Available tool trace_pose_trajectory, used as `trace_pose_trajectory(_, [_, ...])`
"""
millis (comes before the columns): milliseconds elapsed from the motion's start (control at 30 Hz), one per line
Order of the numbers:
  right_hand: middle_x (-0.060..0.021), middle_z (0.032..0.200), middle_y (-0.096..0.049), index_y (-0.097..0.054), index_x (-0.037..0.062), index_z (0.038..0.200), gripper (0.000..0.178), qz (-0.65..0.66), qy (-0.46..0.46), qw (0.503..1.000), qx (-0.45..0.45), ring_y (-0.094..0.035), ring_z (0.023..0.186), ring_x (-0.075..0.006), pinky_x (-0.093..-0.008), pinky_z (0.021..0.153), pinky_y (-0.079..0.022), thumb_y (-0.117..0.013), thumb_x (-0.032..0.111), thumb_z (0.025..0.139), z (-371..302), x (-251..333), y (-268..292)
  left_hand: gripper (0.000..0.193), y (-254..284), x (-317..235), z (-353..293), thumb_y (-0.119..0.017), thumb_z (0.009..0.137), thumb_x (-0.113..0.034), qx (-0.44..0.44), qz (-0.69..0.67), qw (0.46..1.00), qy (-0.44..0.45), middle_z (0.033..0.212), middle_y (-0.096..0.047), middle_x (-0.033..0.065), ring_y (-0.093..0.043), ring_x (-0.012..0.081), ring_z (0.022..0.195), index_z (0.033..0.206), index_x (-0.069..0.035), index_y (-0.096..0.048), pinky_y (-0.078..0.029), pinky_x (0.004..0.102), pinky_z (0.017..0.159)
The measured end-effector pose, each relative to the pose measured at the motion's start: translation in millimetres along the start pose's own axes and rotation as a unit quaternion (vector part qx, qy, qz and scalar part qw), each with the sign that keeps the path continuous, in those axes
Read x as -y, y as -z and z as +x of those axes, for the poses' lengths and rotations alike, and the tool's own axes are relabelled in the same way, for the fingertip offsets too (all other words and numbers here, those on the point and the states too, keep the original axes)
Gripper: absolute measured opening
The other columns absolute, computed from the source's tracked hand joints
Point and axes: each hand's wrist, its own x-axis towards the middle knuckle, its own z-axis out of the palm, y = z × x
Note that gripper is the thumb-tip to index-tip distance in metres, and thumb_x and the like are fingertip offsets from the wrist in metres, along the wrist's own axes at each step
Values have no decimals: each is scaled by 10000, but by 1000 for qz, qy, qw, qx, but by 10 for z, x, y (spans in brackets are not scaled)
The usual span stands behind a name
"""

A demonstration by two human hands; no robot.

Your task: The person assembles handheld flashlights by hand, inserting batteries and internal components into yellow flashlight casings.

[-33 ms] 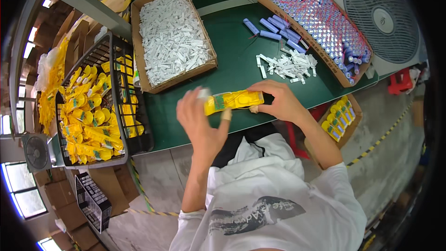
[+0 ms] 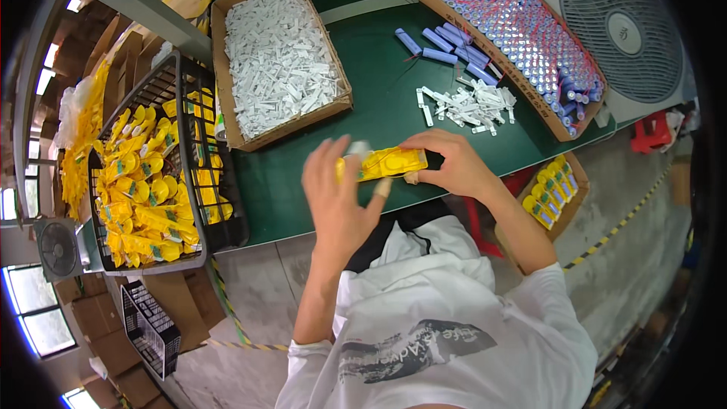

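My right hand (image 2: 450, 163) grips one end of a long yellow plastic casing (image 2: 397, 160), with thumb and fingers closed round it just above the table's near edge. A thin wire runs along the casing. My left hand (image 2: 333, 193) is over the casing's other end and hides part of it. Its fingers are blurred by motion; the thumb, with a beige cover on its tip, reaches toward the casing's near side. A whitish patch (image 2: 359, 149) shows at the left fingertips, too smeared to name.
Beyond my hands are a cardboard box of small white parts (image 2: 284, 60), loose white parts (image 2: 473, 107), purple battery cells (image 2: 439, 56) and a box of wired cells (image 2: 522, 30). A black crate (image 2: 204, 254) of yellow casings stands left, a fan (image 2: 625, 34) right. Below right, a box holds yellow units (image 2: 549, 197).
My left hand has moved right along the casing and now covers the green part that showed at its left end. The right hand has hardly moved.
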Motion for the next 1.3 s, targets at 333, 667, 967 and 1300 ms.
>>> trace_pose_trajectory(333, [-111,1242,-756,-751,36,1160,468,28,20,999,-18,-717,1119,-303,-408,991,-569,-886,43,712,25,-94,-138,322,-286,283,161,-838,838,-100,168,-123,976,-62,1280,-697,142,-643,379,1146,1113,-8,-699,-531,469,974])
trace_pose_trajectory(667, [-95,1202,-783,-785,49,1147,470,29,4,1000,-9,-723,1056,-284,-394,933,-584,-921,135,705,47,-142,-146,156,-318,287,185,-758,917,-55,149,-176,972,40,1237,-717,141,-640,368,1095,997,8,-640,-509,437,960])
trace_pose_trajectory(967, [-103,1206,-738,-729,69,1260,563,25,-59,998,-3,-716,1084,-304,-383,972,-573,-934,158,743,108,4,-47,156,-309,454,47,-773,860,-14,34,-86,995,-47,1171,-731,139,-679,382,1054,951,-17,-647,-510,496,1037])
trace_pose_trajectory(1300, [-122,1071,-747,-771,54,1076,237,-331,-1,938,-99,-698,1070,-341,-447,904,-582,-800,156,864,1038,-357,860,152,-419,430,-49,-764,852,12,-9,-112,993,-40,1178,-726,153,-679,383,1082,950,-1,-648,-527,510,1023])
